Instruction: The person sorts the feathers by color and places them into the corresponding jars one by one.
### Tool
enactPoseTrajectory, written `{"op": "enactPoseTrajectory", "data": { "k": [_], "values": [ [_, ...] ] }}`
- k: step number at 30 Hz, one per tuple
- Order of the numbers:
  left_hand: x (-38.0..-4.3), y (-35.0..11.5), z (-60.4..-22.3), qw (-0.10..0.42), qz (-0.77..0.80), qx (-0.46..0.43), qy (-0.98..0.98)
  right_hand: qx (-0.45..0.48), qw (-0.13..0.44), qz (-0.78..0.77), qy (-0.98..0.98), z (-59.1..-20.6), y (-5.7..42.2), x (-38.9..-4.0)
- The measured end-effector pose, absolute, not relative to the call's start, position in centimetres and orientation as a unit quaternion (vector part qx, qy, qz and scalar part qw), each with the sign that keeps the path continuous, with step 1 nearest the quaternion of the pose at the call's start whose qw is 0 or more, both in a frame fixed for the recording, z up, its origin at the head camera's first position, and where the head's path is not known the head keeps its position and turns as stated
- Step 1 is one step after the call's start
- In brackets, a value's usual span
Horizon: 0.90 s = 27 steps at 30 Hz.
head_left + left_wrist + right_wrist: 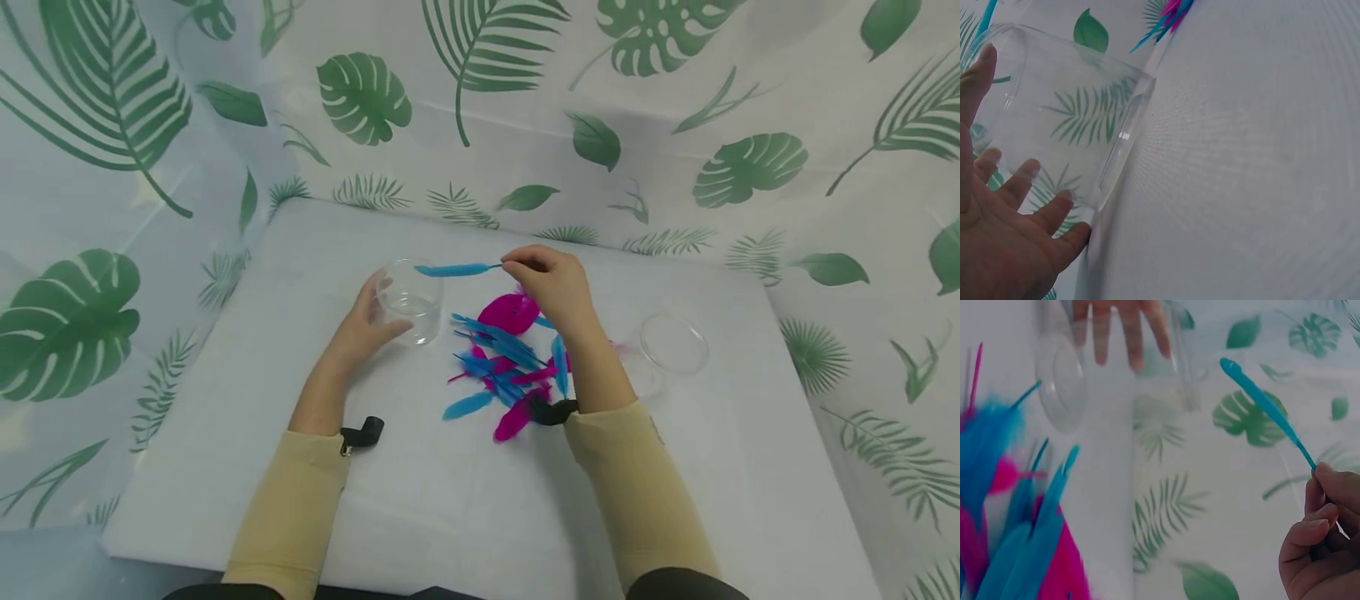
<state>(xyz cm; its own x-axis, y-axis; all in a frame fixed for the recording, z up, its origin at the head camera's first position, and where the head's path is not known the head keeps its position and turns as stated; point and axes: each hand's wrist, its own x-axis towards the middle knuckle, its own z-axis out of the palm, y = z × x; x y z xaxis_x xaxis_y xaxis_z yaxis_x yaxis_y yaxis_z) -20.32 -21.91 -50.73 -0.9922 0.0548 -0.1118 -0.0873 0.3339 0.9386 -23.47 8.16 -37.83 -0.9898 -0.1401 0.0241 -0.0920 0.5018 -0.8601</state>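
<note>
My left hand [363,333] holds a clear plastic jar [417,304] from its left side, thumb across the front and fingers spread along the wall. In the left wrist view the jar [1079,106] stands on the white tabletop and shows see-through. Thumb and fingertips of my right hand [551,283] pinch a blue feather [456,270] by its thin quill. It lies level, its broad end overlapping the jar's rim in the head view. The right wrist view has this feather [1263,400] pointing up and left from the fingertips.
A loose pile of blue feathers [506,343] and magenta feathers [510,314] lies between the forearms, right of the jar. Beyond the right forearm rests a clear round lid [705,343]. Leaf-printed cloth [525,125] rises behind the white table [442,500].
</note>
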Motion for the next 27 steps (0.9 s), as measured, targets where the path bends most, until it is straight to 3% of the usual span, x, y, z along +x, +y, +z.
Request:
{"op": "enactPoseTrajectory", "data": {
  "k": [12,22,27],
  "values": [
    [-20.3,-22.2,-50.8,0.057,0.571,-0.002,0.819,-0.155,0.073,-0.382,0.908,-39.6,0.4,-25.6],
    [-20.1,-21.8,-50.7,0.059,0.567,0.001,0.822,-0.167,0.096,-0.369,0.909,-42.0,-0.4,-25.4],
    [-20.3,-22.0,-50.7,0.064,0.561,-0.005,0.825,-0.157,0.057,-0.389,0.906,-41.7,1.6,-25.5]
  ]
}}
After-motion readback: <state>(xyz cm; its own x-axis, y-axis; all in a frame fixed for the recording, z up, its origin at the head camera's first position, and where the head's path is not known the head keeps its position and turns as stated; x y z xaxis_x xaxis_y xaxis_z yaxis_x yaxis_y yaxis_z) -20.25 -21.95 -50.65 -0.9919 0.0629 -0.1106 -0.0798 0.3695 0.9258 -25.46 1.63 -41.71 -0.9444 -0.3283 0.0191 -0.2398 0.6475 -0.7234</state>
